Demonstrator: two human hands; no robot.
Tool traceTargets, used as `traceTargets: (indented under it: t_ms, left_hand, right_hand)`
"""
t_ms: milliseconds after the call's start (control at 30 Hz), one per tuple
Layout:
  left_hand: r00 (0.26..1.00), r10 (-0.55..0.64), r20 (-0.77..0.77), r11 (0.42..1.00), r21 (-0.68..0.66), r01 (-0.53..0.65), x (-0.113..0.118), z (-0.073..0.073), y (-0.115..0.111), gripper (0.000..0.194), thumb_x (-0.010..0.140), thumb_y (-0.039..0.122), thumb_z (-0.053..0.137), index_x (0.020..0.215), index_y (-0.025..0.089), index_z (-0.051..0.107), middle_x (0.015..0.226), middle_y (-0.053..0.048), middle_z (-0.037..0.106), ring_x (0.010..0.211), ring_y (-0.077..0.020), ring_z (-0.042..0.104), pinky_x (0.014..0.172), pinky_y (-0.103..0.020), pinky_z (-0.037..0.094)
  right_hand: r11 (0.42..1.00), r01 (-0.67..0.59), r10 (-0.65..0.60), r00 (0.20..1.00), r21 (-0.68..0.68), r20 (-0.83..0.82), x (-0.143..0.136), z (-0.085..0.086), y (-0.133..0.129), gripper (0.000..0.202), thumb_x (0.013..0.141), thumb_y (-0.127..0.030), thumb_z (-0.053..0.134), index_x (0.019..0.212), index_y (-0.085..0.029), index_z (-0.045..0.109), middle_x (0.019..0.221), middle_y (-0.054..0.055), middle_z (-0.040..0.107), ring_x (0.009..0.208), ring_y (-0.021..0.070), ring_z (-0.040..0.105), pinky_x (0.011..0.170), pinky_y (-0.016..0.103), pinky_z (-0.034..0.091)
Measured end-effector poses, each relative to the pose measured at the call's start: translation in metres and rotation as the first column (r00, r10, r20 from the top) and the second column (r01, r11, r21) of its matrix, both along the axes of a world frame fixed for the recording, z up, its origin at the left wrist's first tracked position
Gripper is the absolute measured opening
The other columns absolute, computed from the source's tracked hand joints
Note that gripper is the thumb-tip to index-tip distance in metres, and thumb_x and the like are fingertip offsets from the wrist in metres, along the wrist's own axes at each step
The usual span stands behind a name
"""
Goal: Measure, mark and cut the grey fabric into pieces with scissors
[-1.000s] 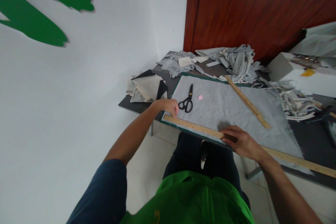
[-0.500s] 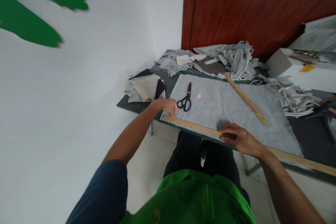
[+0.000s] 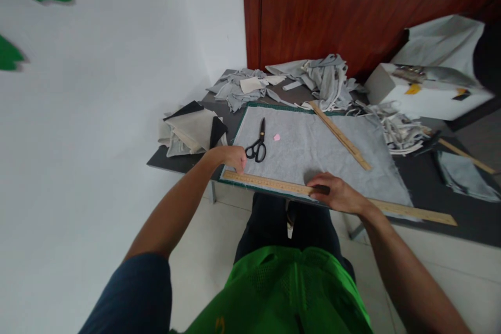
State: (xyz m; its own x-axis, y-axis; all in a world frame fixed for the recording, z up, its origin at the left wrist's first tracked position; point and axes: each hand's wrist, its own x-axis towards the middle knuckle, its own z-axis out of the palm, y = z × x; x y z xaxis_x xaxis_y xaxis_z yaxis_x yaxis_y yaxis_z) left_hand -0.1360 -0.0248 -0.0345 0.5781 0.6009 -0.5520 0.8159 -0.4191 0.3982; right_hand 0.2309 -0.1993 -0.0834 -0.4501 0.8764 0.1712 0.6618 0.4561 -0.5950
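Note:
A long wooden ruler [image 3: 274,184] lies along the near edge of a pale grey cloth [image 3: 297,154]. My left hand [image 3: 235,158] is closed in a fist at the ruler's left end; whatever its fingers may hold is hidden. Farther right, my right hand [image 3: 336,193] grips the ruler with thumb and fingers across it. A dark patch shows between them, too unclear to name. Black-handled scissors [image 3: 257,147] rest on the cloth beside my left hand, blades pointing away. A small pink piece [image 3: 276,137] lies right of them.
Under the cloth is a green mat [image 3: 250,188] on a dark table [image 3: 438,182]. A second wooden ruler [image 3: 340,135] slants across the cloth. Folded fabric [image 3: 191,128] sits at left, grey scraps [image 3: 242,88] at the back, and a white box [image 3: 426,91] at back right.
My view has turned to the right, so the table appears farther left and more of its right end shows. Both hands keep their places along the ruler.

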Motion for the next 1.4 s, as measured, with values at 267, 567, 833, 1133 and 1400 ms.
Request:
traceTargets:
  t_ms: [267,567,833,1133,1400]
  left_hand:
    - [0.991,-0.079,-0.106,0.997,-0.001,0.079,0.003,0.0,0.009,0.017,0.059,0.03,0.074,0.07,0.017,0.074,0.069,-0.001,0.07,0.071,-0.0193,0.063,0.064,-0.027,0.045]
    - [0.985,-0.045,-0.166,0.999,0.0,0.046,0.008,-0.004,0.02,0.016,0.054,0.03,0.068,0.066,0.018,0.07,0.07,-0.002,0.071,0.077,-0.0242,0.066,0.067,-0.028,0.045]
    - [0.979,-0.007,-0.202,0.999,-0.032,0.001,0.008,-0.006,0.023,0.007,0.056,0.023,0.065,0.06,0.019,0.065,0.06,0.006,0.062,0.072,-0.017,0.058,0.067,-0.023,0.037]
    - [0.979,0.0,-0.202,1.0,-0.013,-0.002,0.01,-0.001,0.018,0.011,0.053,0.023,0.063,0.061,0.017,0.069,0.064,0.004,0.065,0.07,-0.0171,0.059,0.064,-0.023,0.038]
    - [0.982,-0.038,-0.183,0.999,-0.025,0.034,0.01,0.001,0.016,0.014,0.055,0.028,0.068,0.064,0.017,0.07,0.067,-0.002,0.068,0.071,-0.0201,0.062,0.064,-0.027,0.042]
  right_hand:
    - [0.996,0.013,-0.016,0.999,-0.092,-0.032,0.001,0.002,0.004,0.014,0.087,-0.023,0.074,0.101,-0.021,0.074,0.098,0.007,0.071,0.095,0.0221,0.066,0.09,0.04,0.053]
    - [0.997,0.021,-0.023,0.999,-0.072,-0.032,0.0,0.003,0.01,0.015,0.083,-0.017,0.079,0.095,-0.019,0.071,0.087,0.002,0.069,0.086,0.0184,0.061,0.089,0.037,0.048]
    - [0.998,0.04,-0.041,0.999,-0.058,-0.023,0.0,0.003,0.011,0.016,0.082,-0.015,0.08,0.094,-0.02,0.07,0.089,0.001,0.068,0.087,0.0174,0.059,0.089,0.036,0.045]
    - [0.997,0.02,-0.031,0.99,-0.081,-0.139,0.014,0.005,0.012,0.011,0.092,-0.023,0.07,0.102,-0.02,0.073,0.095,0.004,0.072,0.086,0.0171,0.065,0.082,0.032,0.052]
    - [0.897,0.383,-0.363,0.923,0.221,-0.126,0.076,-0.014,0.032,0.015,0.092,-0.018,0.061,0.094,-0.021,0.075,0.094,0.008,0.076,0.092,0.0239,0.069,0.092,0.042,0.055]
